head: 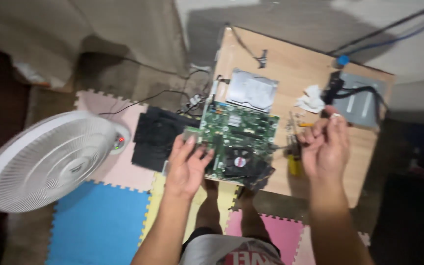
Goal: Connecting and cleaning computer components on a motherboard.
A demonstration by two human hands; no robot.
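Note:
A green motherboard (236,130) with a black cooler fan (236,160) lies on a small wooden table (290,64). My left hand (187,166) grips the board's left edge, thumb on top. My right hand (326,143) hovers above the table's right part, its fingers pinched on a small pale part (336,116) that is too blurred to identify. A yellow-handled screwdriver (294,162) lies on the table just left of that hand.
Behind the board lies a silver hard drive (251,89), then a crumpled tissue (311,99) and a grey drive box (366,103) with black cables (342,91). On the coloured foam floor mats (99,225) stand a white fan (50,159) and a black case (155,135).

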